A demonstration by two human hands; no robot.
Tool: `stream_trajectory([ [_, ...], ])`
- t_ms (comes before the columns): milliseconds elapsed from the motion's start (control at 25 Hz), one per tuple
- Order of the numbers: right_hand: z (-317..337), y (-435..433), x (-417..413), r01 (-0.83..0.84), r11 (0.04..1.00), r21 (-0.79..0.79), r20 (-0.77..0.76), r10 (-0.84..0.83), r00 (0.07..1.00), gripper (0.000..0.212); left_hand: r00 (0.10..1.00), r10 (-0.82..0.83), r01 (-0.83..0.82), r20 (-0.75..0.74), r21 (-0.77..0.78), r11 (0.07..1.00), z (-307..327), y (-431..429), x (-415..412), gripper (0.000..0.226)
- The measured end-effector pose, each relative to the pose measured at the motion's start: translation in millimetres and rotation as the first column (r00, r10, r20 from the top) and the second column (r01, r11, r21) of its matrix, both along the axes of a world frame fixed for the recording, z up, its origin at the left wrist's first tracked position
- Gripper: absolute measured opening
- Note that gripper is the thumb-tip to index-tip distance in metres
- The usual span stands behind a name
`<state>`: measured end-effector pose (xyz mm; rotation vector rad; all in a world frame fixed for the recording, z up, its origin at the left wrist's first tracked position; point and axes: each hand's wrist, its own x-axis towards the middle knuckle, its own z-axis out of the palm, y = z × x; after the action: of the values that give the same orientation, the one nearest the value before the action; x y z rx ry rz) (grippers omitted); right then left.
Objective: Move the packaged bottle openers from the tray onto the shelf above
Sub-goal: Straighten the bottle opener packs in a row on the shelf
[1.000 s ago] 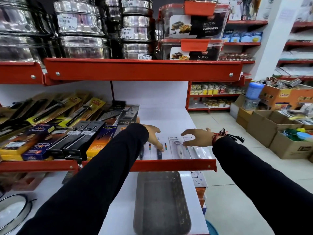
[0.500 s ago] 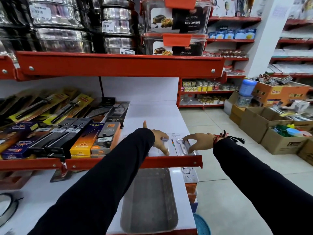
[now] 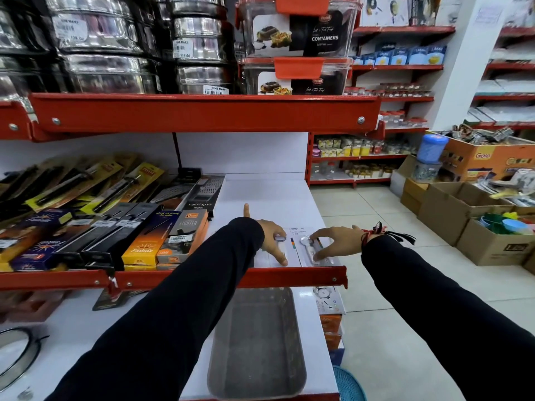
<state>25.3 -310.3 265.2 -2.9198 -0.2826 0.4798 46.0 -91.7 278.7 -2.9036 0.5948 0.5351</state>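
Observation:
Several packaged bottle openers (image 3: 302, 250) on white cards lie side by side on the white shelf (image 3: 269, 198), just behind its red front lip. My left hand (image 3: 273, 237) rests flat on the left packages, fingers spread, thumb pointing away. My right hand (image 3: 335, 243) presses its fingertips on the rightmost package, fingers apart. Neither hand grips anything. The grey tray (image 3: 256, 342) sits on the lower shelf below my arms, and nothing shows inside it. One more carded package (image 3: 328, 299) lies beside the tray to the right, partly under the upper shelf's lip.
Boxed lighters (image 3: 185, 235) and carded utensils fill the same shelf to the left of my hands. Steel tins and clear containers (image 3: 298, 36) stand on the shelf above. Cardboard boxes (image 3: 463, 215) line the tiled aisle on the right. A blue basket (image 3: 347, 386) stands by the shelf's foot.
The two hands have drawn closer together over the packages and nearer the shelf's front lip. The packages now sit in a tighter row. The camera has shifted slightly.

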Motion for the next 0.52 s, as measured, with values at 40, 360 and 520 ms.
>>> stream_trajectory([
  [40,0.7,1.2,-0.9,-0.007,1.0,0.01,-0.002,0.007,1.0,0.069,1.0,0.005,-0.005,-0.002,0.0,1.0,0.1,0.7,-0.7,0.091],
  [360,-2.6,3.0,0.4,-0.016,1.0,-0.023,0.02,0.017,1.0,0.073,0.999,0.03,-0.03,-0.014,-0.006,1.0,2.9,4.8,-2.6,0.092],
  [520,-4.3,3.3,-1.1,-0.019,0.999,-0.035,0.033,0.02,0.999,0.074,1.0,0.023,-0.023,-0.004,0.003,1.0,3.8,4.8,-6.3,0.091],
])
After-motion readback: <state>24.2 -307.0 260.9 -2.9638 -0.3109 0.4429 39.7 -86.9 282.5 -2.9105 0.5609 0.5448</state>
